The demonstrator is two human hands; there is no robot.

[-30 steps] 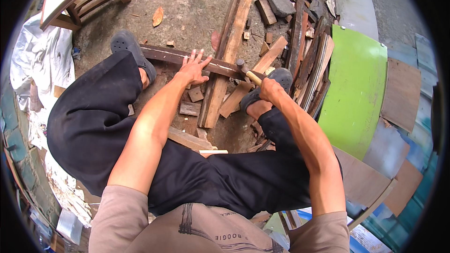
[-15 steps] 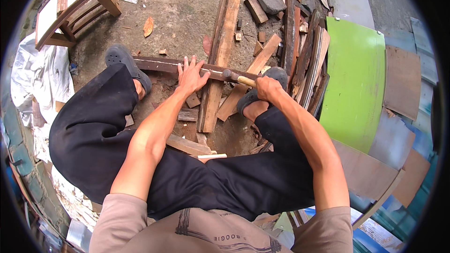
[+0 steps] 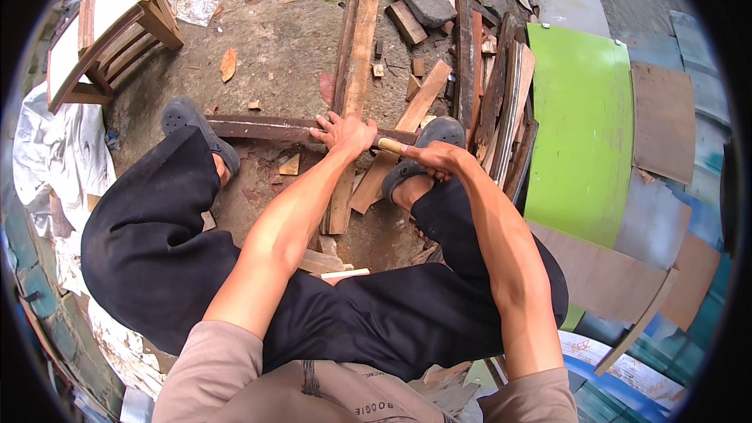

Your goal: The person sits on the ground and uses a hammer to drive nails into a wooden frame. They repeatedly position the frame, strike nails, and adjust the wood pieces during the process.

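Observation:
A dark brown strip of wood (image 3: 266, 127) lies crosswise between my feet, over a long pale plank (image 3: 359, 55). My left hand (image 3: 350, 135) rests on the strip where it crosses the plank, its fingers stretched out and apart. My right hand (image 3: 440, 157) is closed round the light wooden handle (image 3: 392, 145) of a hammer, just right of my left hand. The hammer's head does not show; it appears hidden at my left hand. My right shoe (image 3: 441, 131) is beside the strip's right end, my left shoe (image 3: 184, 115) by its left end.
Stacked timber lengths (image 3: 501, 102) and a grey block (image 3: 424, 1) lie at the right. Beyond stands a bright green panel (image 3: 580, 125). A wooden frame with white panels (image 3: 117, 4) is at the far left, above a white cloth (image 3: 59, 153). A short board (image 3: 407, 129) slants near my right foot.
My left hand has slid right along the strip, close to the right hand. The hammer's head, visible before, is now out of sight. The view has shifted slightly.

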